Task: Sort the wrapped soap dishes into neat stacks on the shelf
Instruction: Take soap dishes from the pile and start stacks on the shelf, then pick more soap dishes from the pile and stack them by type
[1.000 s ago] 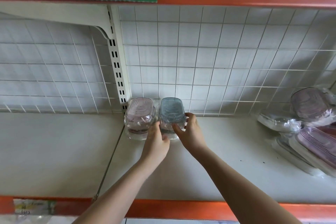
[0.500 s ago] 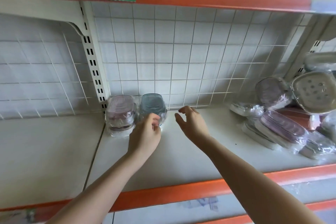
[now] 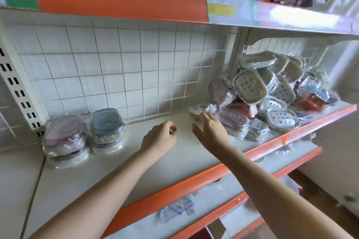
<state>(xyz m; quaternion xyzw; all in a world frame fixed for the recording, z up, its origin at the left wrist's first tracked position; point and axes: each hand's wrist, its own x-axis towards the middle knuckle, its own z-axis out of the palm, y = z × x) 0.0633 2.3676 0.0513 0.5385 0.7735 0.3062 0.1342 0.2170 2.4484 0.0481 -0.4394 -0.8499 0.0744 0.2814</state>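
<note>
The left hand point(image 3: 159, 137) hangs over the shelf point(image 3: 174, 159) with fingers loosely curled, holding nothing. The right hand point(image 3: 210, 132) is spread wide, empty, fingertips just short of a purple soap dish point(image 3: 232, 120) at the edge of the jumbled pile point(image 3: 272, 93) beyond it. Two neat stacks point(image 3: 85, 134) stand left of both hands

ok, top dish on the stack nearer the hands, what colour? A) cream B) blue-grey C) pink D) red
B: the right-hand stack is topped by a blue-grey dish; the pink-topped stack sits left of it by the upright.
</note>
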